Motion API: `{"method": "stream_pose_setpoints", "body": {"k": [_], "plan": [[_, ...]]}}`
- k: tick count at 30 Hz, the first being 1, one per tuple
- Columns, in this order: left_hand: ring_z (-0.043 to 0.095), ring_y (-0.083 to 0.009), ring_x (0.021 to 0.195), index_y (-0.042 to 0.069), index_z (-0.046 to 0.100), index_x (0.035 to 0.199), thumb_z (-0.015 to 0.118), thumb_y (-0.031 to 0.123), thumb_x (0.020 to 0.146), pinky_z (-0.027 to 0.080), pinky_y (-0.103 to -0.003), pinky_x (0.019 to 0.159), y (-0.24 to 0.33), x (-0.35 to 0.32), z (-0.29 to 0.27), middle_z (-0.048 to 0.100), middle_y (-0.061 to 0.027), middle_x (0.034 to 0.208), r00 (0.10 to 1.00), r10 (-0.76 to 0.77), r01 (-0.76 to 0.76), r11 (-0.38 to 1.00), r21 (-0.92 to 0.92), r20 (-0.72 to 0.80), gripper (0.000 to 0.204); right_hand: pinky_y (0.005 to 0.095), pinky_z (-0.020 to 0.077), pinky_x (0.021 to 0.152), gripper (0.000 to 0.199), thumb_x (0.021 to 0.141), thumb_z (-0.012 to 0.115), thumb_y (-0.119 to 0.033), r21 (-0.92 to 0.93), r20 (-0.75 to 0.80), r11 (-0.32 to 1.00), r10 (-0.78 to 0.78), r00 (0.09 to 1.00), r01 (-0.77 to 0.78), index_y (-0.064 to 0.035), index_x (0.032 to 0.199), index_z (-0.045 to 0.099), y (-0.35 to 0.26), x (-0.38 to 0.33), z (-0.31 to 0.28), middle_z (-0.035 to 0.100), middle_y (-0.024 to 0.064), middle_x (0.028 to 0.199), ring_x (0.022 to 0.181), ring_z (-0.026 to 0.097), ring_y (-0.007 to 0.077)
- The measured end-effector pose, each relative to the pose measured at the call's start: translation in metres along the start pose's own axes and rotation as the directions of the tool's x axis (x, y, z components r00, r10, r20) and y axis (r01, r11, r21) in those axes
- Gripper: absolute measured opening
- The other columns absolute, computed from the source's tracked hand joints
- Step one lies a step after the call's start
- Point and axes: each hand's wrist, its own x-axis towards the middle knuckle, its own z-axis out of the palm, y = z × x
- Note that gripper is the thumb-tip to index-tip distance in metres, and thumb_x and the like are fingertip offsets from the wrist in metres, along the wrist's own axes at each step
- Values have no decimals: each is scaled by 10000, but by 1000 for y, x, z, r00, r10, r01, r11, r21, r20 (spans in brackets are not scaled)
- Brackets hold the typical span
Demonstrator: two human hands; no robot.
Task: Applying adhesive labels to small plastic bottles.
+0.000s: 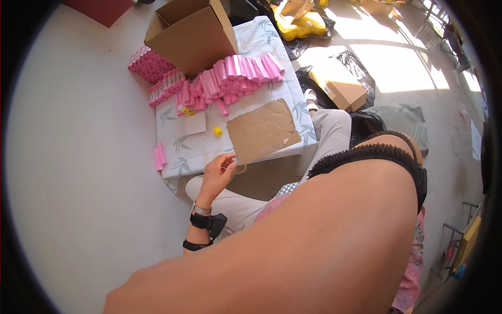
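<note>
My left hand [218, 174] is at the near edge of the table, fingers curled in a pinch. A thin pale loop or strip [241, 169] shows at its fingertips; its kind cannot be made out. On that wrist are a watch [201, 209] and a black strapped device [216, 225]. Just beyond the fingers lies a worn brown cardboard sheet [264, 130]. A yellow cap [217, 131] and a white card [195, 124] are left of it. My right arm [293, 240] crosses the foreground, very close; its hand is out of view.
Pink rolls [230, 78] are heaped across the patterned tablecloth [178, 141], with bundled ones [166, 88] at the left. Behind stands an open cardboard box [193, 36]. Two pink rolls [160, 156] lie at the left corner. Another carton [340, 83] sits on black plastic right of the table.
</note>
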Motion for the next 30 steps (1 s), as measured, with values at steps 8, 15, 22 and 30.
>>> {"method": "stream_pose_setpoints", "body": {"k": [8, 15, 22, 30], "plan": [[650, -110, 842, 2, 677, 1249, 691, 125, 981, 538, -259, 749, 1, -7, -3, 707, -57, 981, 1000, 0, 0, 1000, 15, -24, 295, 416, 536, 833, 312, 976, 575, -149, 21, -12, 1000, -7, 1000, 7, 111, 1132, 652, 0, -3, -5, 701, 246, 1030, 926, 692, 333], [631, -78, 877, 17, 684, 1262, 677, 140, 1006, 521, -245, 799, 15, -5, 0, 699, -22, 983, 1000, 7, -7, 1000, -2, 13, 284, 413, 536, 862, 333, 979, 579, -161, 67, 31, 998, -1, 1000, -1, 115, 1150, 651, 14, 7, -3, 697, 252, 1059, 961, 692, 340], [659, -101, 885, 17, 660, 1301, 675, 147, 1011, 532, -261, 824, -29, -7, 0, 730, -50, 1048, 995, -58, 74, 976, -205, 82, 318, 410, 536, 891, 353, 981, 583, -173, 101, 158, 995, -34, 987, 18, 119, 1169, 649, 20, 37, 7, 693, 259, 1089, 995, 691, 347], [661, -180, 777, -12, 677, 1165, 710, 172, 947, 534, -323, 738, -18, -14, 10, 705, -111, 891, 999, 4, -8, 995, -97, -36, 287, 407, 536, 924, 378, 984, 588, -187, 160, 309, 986, -84, 947, 35, 124, 1191, 647, 32, 71, 27, 688, 267, 1122, 1035, 690, 355]]}}
